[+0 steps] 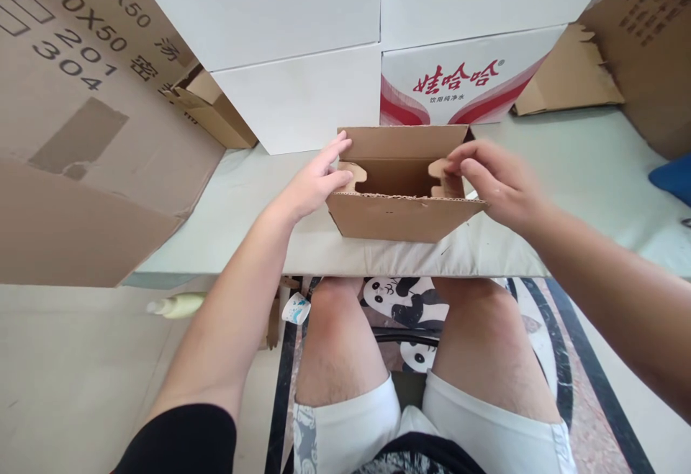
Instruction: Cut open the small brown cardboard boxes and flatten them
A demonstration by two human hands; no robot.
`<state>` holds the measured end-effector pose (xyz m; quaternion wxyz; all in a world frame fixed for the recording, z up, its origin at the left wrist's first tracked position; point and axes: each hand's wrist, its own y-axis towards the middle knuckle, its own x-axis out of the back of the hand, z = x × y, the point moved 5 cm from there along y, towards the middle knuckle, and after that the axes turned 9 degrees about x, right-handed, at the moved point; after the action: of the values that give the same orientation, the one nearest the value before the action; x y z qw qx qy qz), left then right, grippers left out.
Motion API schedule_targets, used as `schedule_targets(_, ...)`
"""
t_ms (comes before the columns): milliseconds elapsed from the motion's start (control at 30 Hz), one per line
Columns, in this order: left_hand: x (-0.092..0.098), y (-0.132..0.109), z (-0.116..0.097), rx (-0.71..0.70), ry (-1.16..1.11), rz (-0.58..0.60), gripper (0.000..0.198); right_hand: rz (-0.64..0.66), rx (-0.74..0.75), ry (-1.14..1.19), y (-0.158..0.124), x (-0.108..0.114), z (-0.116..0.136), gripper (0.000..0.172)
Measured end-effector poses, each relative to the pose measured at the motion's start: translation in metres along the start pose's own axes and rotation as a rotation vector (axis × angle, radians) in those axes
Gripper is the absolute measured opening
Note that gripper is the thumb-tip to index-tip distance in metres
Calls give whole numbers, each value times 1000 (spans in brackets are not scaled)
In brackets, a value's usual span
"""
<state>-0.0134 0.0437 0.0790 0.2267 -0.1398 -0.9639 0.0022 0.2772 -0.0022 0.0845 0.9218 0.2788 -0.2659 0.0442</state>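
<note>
A small brown cardboard box (391, 218) stands upright on the pale table near its front edge, with its top open. Its long back flap is raised, and notched flaps show at the left and right ends of the opening. My left hand (319, 180) rests on the box's left end, fingers apart, with the fingertips at the back flap and the thumb on the left side flap. At the right end, my right hand (499, 179) has its thumb and fingers closed on the right side flap. The inside of the box is dark.
White boxes (296, 96) are stacked behind, one with red print (458, 85). Large cartons (70, 172) stand at the left and right. A folded cardboard piece (566, 75) lies at the back right, near a blue object (672, 178). Below are a bottle (181, 306) and paper cup (296, 308).
</note>
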Motion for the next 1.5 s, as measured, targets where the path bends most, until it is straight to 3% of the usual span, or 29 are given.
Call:
schedule_targets(100,-2,-9,4,8,8,-17,50,95,38,82,-13,-7,-7,57)
schedule_targets(167,-5,-16,7,-14,31,-5,60,117,114,87,-22,-9,-8,66)
schedule_targets(267,-10,-23,11,-68,134,1,80,141,129,52,-32,-15,-10,53)
schedule_targets(333,-14,-24,14,-94,197,-47,86,94,80,11,-34,-19,-14,39)
schedule_targets(367,-15,-24,17,-102,212,-86,87,54,61,-3,-35,-20,-16,42)
schedule_targets(500,-20,-19,29,-103,186,-223,98,-84,43,-18,-35,-22,-26,74)
schedule_targets(667,-27,-11,38,-167,159,-219,104,-62,-6,6,-32,-24,-44,93)
schedule_targets(833,-29,-9,37,-207,138,-231,100,-49,-3,69,-29,-28,-50,91)
schedule_targets(967,-29,-12,34,-200,223,-215,75,-44,5,-44,-31,-26,-44,49)
schedule_targets(1033,-29,-15,32,-210,272,-224,69,-28,26,-74,-36,-26,-43,39)
schedule_targets(1100,-28,-18,32,-221,287,-244,67,-10,37,-49,-43,-27,-47,48)
schedule_targets(1267,-28,-20,35,-278,282,-265,67,107,23,107,-60,-38,-61,88)
schedule_targets(1367,-27,-22,37,-309,310,-267,68,142,-19,87,-63,-42,-64,109)
schedule_targets(1500,-26,-30,36,-368,434,-198,85,183,-130,89,-66,-47,-68,126)
